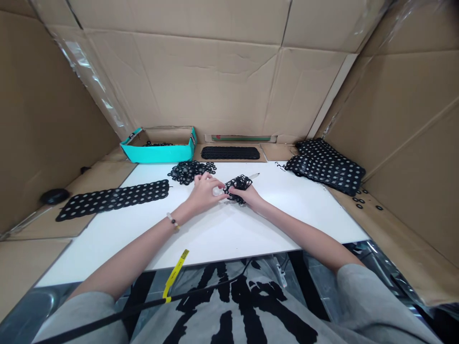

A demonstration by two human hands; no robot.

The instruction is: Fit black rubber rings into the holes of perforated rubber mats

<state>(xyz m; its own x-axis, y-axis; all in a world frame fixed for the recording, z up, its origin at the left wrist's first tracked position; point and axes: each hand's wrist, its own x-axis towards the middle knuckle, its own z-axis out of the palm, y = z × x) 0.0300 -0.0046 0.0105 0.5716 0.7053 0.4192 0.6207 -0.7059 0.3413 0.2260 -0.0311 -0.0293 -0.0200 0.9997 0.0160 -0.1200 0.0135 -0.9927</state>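
Far left, a long dark dotted strip (pixel 114 199) lies flat, its long axis pretty much crossways, its left end over onto the cardboard. Next there's a teal box (pixel 158 154) at the back, then a heap of black rings (pixel 190 172) just beyond the left hand (pixel 206 191).

That left hand is curled, thumb and finger narrow, with the tips right at the left edge of the black mesh piece (pixel 239 182). Can't tell if it's actually pinching it. There's also a pale patch (pixel 217 191) inside the curl, either something clear or just worktop (pixel 215 234), no idea.

The mesh piece sits between both hands, bunched up, so no long axis I'd swear to. The right hand (pixel 251 197) is the one really on it: its grip is closed on the mesh, thumb over the near side, so the piece lies to the left of and beyond that palm. Its other fingers are mostly hidden.

A slim pointed thing (pixel 255 175) pokes out past the mesh on the right; its other end is hidden. Far right, dotted sheets (pixel 326 165) overlap, layers hard to count.
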